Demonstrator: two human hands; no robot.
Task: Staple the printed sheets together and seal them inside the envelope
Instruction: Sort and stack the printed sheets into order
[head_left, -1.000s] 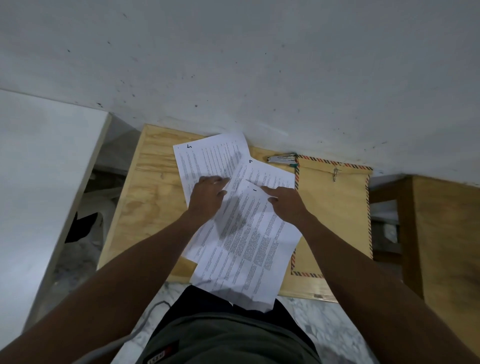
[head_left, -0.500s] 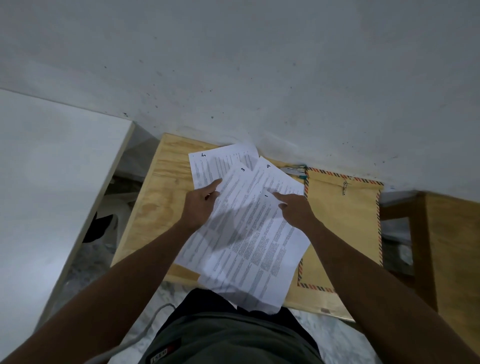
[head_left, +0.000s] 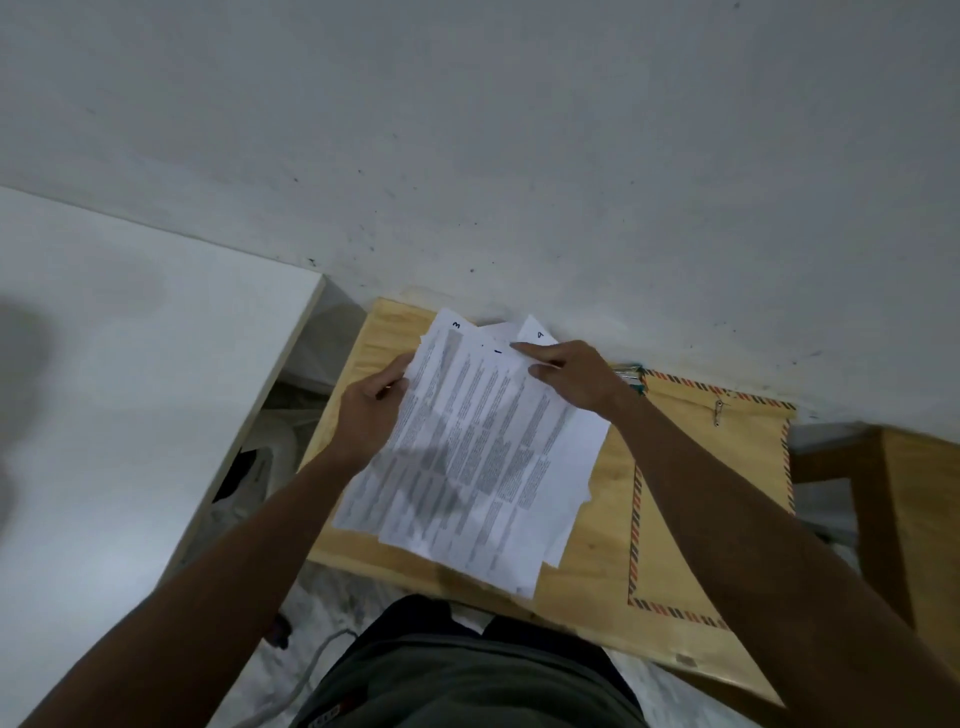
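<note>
Several printed sheets (head_left: 478, 452) lie fanned in a loose pile at the centre of the frame, on a small wooden table (head_left: 582, 566) pushed against a grey wall (head_left: 519, 130). Hand-written page numbers show at their top corners, so the edges are plainly not yet square. The left hand (head_left: 371, 410) grasps the pile's left edge, fingers curled round the paper. The right hand (head_left: 569, 376) presses on the upper right of the pile with forefinger extended; it seems to pin the top sheets rather than clasp them.

The step in hand looks like gathering and ordering the pages. To do it well, the pile should be lifted, tapped on its long and short edges until the corners meet, then held firmly at one corner so nothing slips before stapling.

The envelope (head_left: 711, 499), brown with a striped border, lies flat to the right of the sheets, partly under their lower right corner. A stapler (head_left: 629, 375) seems to sit at the envelope's upper left corner, mostly hidden behind the right wrist.

Room is tight: the wall closes the far side, the table's near edge is just under the pile's lower corners, and a white board (head_left: 130, 389) stands at the left.
</note>
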